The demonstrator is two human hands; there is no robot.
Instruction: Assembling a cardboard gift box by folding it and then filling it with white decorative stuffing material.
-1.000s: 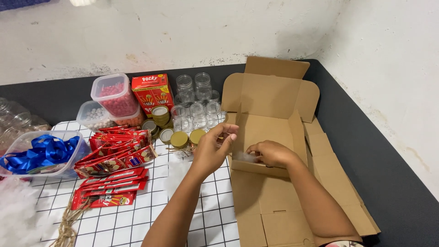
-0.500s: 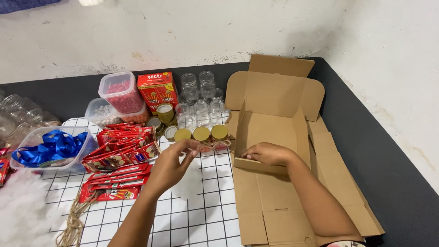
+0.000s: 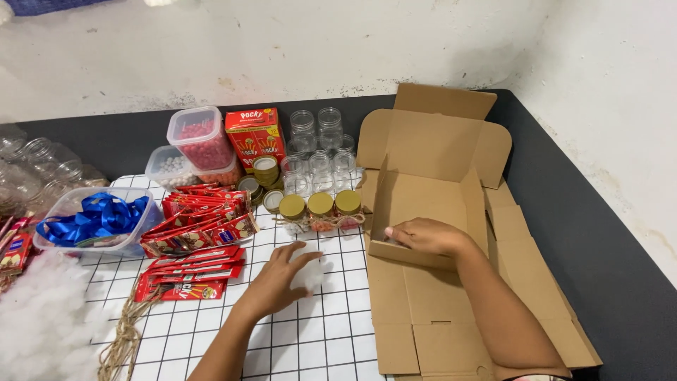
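While the left hand (image 3: pixel 276 280) lay on the gridded white cloth (image 3: pixel 331 339), its fingers were curled loosely about a small tuft of white stuffing (image 3: pixel 310 274), which rested on the cloth just under the fingertips. That tuft looked feather-light, soft and easily squashed or pulled apart, so a gentle pinch round its middle would likely have served better than a hard squeeze; it seemed neither slippery nor fragile. The right hand (image 3: pixel 423 236) sat palm down on the front wall of the open cardboard box (image 3: pixel 430 197), fingers spread nearly flat; whether anything was under them could not be told. The box appeared light and fairly stiff, though its flaps would have bent if pressed.

Just beyond the left hand stood three gold-lidded jars (image 3: pixel 321 210) tied with twine, between that hand and the box. Further off were empty clear jars (image 3: pixel 315 152), a red snack box (image 3: pixel 255 137) and two lidded tubs (image 3: pixel 194 144). To the left of the left hand lay a heap of red snack packets (image 3: pixel 197 243), then a tub of blue ribbon (image 3: pixel 95 222), and a bigger mass of white stuffing (image 3: pixel 42 324) well away. Loose twine (image 3: pixel 123 335) trailed beside the forearm. Nothing stood between the tuft and the box but bare cloth.
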